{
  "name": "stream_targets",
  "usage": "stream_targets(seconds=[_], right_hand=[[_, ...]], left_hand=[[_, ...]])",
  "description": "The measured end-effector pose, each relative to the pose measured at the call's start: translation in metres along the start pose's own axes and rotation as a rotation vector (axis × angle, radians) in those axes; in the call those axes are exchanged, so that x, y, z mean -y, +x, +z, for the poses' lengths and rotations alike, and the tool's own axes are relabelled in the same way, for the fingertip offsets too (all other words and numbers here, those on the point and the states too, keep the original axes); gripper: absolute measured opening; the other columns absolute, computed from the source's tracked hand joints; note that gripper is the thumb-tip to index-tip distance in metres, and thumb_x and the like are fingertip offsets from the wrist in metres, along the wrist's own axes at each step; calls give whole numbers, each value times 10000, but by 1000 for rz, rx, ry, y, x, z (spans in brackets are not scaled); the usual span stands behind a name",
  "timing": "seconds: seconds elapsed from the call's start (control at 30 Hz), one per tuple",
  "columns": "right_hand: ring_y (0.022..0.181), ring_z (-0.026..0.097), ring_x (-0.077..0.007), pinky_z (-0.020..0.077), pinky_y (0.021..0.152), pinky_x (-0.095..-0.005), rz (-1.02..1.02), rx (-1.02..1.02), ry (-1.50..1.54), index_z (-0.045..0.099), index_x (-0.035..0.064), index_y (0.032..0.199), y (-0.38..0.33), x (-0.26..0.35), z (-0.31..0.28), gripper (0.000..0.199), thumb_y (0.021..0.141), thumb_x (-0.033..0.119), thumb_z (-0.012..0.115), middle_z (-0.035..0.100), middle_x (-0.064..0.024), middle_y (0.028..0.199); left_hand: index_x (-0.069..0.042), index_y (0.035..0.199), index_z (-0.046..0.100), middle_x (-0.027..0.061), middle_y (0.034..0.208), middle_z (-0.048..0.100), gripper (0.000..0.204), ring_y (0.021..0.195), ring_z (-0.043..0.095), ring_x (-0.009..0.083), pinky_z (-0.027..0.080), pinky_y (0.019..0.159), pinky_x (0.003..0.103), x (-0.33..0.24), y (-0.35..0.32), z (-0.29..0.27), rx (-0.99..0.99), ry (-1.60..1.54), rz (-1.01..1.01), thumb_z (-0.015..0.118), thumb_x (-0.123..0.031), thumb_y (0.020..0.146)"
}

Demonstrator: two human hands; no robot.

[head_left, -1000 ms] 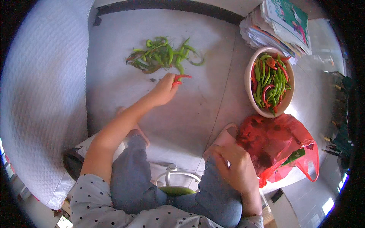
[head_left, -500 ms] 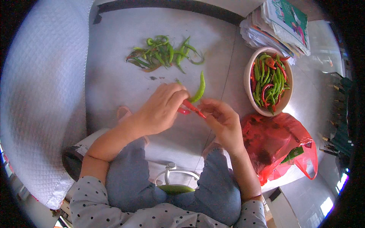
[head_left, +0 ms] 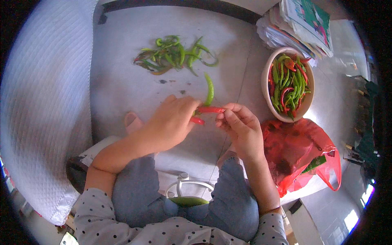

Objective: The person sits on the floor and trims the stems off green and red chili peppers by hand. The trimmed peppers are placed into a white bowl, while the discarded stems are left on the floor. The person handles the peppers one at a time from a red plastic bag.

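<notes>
My left hand is closed around several chili peppers. A green chili sticks up from it, and the tip of another red chili pokes out below. Between my two hands a red chili lies nearly level, its left end in my left hand. My right hand pinches its right end between thumb and fingertips. Beyond the hands, a loose heap of green chilies lies on the grey floor. To the right stands an oval cream basin filled with green and red chilies.
A red plastic bag sits nearer than the basin, close to my right forearm. Behind the basin is a stack of papers and booklets. A quilted pale cover hangs along the left. Dark scraps dot the floor.
The red chili between my hands has turned from slanting to nearly level. My right hand has shifted slightly right, and the green chili now points more upright.
</notes>
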State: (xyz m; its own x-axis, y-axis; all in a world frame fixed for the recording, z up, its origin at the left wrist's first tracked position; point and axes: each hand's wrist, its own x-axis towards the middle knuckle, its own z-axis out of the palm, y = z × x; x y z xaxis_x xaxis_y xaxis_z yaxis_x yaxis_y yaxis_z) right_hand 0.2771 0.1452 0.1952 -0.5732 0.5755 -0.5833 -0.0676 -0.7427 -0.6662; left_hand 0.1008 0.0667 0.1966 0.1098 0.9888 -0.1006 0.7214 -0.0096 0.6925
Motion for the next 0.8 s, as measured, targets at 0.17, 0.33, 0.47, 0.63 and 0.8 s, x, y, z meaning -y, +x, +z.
stream_targets(seconds=[0.17,0.33,0.47,0.63,0.8], right_hand=[[768,518,-144,430,726,-253,-28,-3,367,504,-9,995,7,-3,-13,172,880,110,458,554,-77,851],[756,504,-142,418,702,-247,0,-41,618,488,-22,971,-10,16,-16,159,875,97,443,536,-75,819],[744,512,-145,430,682,-262,-349,-313,119,484,-20,974,-96,71,-11,161,868,91,436,527,-76,812],[772,503,-125,411,695,-222,-1063,-1069,-539,510,-18,1009,-188,126,-89,188,855,76,458,539,-84,858],[600,514,-101,429,567,-219,-409,-1170,-954,547,4,924,-236,116,-198,127,846,92,498,556,-34,702]], left_hand=[[10,1081,417,166,952,529,381,826,520,301,417,743,365,8,-7,-6,162,-61,-54,575,-47,739],[13,1097,404,117,960,551,308,872,544,212,423,787,325,22,-7,1,330,-683,-307,515,-92,829],[-10,1112,408,91,932,544,274,854,535,178,421,783,323,30,-7,12,233,-1218,-432,458,-108,861],[-40,1068,427,106,922,554,217,874,529,169,408,790,310,26,-5,15,111,-1321,-397,424,-115,864],[-26,1059,434,129,929,533,218,859,526,208,404,808,335,20,5,26,47,-1494,-460,439,-106,856]])
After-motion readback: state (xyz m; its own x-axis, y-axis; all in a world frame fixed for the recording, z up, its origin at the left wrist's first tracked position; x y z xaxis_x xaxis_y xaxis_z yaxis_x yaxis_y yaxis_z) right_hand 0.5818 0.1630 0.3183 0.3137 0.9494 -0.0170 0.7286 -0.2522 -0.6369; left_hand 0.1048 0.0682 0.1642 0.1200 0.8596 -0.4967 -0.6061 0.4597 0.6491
